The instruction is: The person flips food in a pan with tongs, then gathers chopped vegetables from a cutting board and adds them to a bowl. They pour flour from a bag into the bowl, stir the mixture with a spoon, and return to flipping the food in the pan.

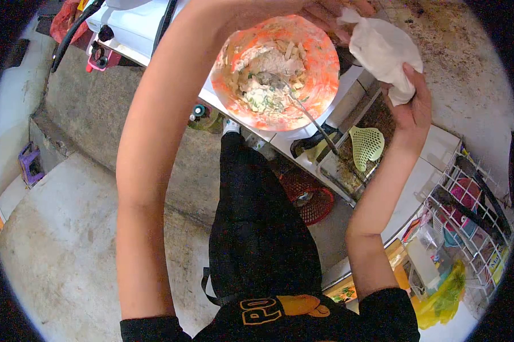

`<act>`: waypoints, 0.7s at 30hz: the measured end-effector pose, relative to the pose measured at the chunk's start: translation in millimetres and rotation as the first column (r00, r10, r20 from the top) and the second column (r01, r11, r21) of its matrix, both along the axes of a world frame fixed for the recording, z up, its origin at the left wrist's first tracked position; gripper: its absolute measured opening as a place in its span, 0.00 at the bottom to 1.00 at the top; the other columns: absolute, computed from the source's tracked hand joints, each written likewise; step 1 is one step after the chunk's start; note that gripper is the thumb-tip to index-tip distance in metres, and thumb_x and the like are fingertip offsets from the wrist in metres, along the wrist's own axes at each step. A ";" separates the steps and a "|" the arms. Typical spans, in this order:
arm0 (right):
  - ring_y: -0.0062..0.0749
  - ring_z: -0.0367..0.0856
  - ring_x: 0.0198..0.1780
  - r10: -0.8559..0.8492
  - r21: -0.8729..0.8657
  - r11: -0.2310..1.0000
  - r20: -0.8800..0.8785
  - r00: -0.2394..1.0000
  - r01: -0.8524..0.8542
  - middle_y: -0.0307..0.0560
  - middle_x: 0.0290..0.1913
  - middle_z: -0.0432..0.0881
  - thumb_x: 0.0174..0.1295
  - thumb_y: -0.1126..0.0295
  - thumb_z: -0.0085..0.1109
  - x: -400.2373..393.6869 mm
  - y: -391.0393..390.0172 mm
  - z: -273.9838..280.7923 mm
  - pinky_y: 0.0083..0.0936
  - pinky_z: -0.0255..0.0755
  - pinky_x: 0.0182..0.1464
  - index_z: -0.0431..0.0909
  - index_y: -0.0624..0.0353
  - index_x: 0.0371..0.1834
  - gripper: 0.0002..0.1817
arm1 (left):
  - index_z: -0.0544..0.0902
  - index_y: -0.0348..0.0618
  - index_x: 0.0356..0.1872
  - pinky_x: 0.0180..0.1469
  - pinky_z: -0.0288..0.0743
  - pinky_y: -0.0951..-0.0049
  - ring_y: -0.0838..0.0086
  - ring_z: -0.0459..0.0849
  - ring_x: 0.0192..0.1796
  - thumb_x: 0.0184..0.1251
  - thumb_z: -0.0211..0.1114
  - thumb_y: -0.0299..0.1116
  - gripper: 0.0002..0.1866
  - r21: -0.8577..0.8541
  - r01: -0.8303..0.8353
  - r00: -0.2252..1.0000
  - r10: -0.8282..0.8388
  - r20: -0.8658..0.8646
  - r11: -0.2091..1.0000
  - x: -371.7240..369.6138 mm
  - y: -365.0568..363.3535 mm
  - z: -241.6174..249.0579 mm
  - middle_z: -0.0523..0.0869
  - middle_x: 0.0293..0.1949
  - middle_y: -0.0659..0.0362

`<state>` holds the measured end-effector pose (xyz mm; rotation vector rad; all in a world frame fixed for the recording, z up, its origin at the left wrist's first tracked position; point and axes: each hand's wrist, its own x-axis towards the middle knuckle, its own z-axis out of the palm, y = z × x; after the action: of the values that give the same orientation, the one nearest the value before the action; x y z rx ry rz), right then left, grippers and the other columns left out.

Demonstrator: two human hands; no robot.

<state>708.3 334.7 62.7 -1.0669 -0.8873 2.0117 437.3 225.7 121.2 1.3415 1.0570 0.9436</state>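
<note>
A white plastic bag [388,54], plump with what looks like white powder, is held up beside the mixing bowl. My right hand [411,102] grips its lower end, thumb on the near side. Reaching over the top of the bowl, my left hand [328,17] has its fingers around the bag's gathered end; part of this hand is in shadow. The orange-and-white bowl [317,102] contains a heap of white flour, pale strips and chopped green bits. A metal spoon [308,114] leans in the mixture, its dark handle end sticking out over the rim.
A pale green strainer [366,145] lies in the sink [342,171] right of the bowl. Below stands a red basket [317,205] on the floor. A white wire rack [468,222] with dishes is at right, near a yellow plastic bag [442,302]. A white stove [126,28] stands upper left.
</note>
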 end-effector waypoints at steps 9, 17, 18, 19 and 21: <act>0.43 0.76 0.49 -0.141 -0.107 0.984 0.011 0.990 0.141 0.52 0.51 0.74 0.54 0.77 0.59 -7.7 -19.1 -5.5 0.34 0.76 0.34 0.67 0.61 0.53 0.22 | 0.71 0.34 0.58 0.59 0.67 0.67 0.63 0.79 0.51 0.67 0.41 0.62 0.38 -0.045 -0.249 0.967 0.251 0.051 0.967 -7.9 -21.2 -7.3 0.79 0.51 0.43; 0.43 0.75 0.53 -0.125 -0.144 0.985 -0.200 0.972 0.097 0.52 0.53 0.75 0.54 0.76 0.58 -1.1 -49.1 -13.8 0.40 0.75 0.48 0.67 0.62 0.56 0.24 | 0.71 0.32 0.55 0.52 0.72 0.68 0.66 0.82 0.46 0.69 0.48 0.37 0.21 -0.315 -0.748 0.494 0.807 0.324 0.584 79.4 -100.1 -51.4 0.81 0.48 0.47; 0.43 0.75 0.54 -0.129 -0.107 0.988 -0.203 0.971 0.109 0.52 0.54 0.74 0.54 0.76 0.58 -2.7 -55.5 -11.3 0.40 0.74 0.51 0.66 0.62 0.58 0.25 | 0.71 0.32 0.56 0.53 0.71 0.68 0.66 0.82 0.46 0.69 0.48 0.37 0.20 -0.439 -0.713 0.418 0.834 0.360 0.546 104.3 -107.7 -47.7 0.81 0.47 0.49; 0.44 0.73 0.57 -0.109 -0.034 0.994 -0.199 0.974 0.104 0.52 0.55 0.73 0.54 0.75 0.58 -7.2 -65.1 -4.7 0.41 0.70 0.58 0.64 0.63 0.60 0.27 | 0.71 0.32 0.56 0.53 0.70 0.70 0.67 0.81 0.47 0.69 0.48 0.36 0.21 -0.494 -0.679 0.408 0.839 0.361 0.543 124.6 -113.2 -41.4 0.81 0.48 0.50; 0.43 0.72 0.57 -0.117 0.093 0.987 -0.125 0.985 0.129 0.53 0.55 0.72 0.52 0.76 0.59 -26.2 -85.8 12.4 0.40 0.68 0.59 0.62 0.63 0.60 0.30 | 0.70 0.33 0.57 0.52 0.69 0.73 0.70 0.80 0.49 0.70 0.50 0.36 0.20 -0.624 -0.576 0.320 0.848 0.423 0.528 154.4 -113.5 -36.4 0.81 0.48 0.54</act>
<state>682.1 248.9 75.1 -0.9132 -0.8308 1.8866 591.7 112.2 84.7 -0.0056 1.1351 1.6638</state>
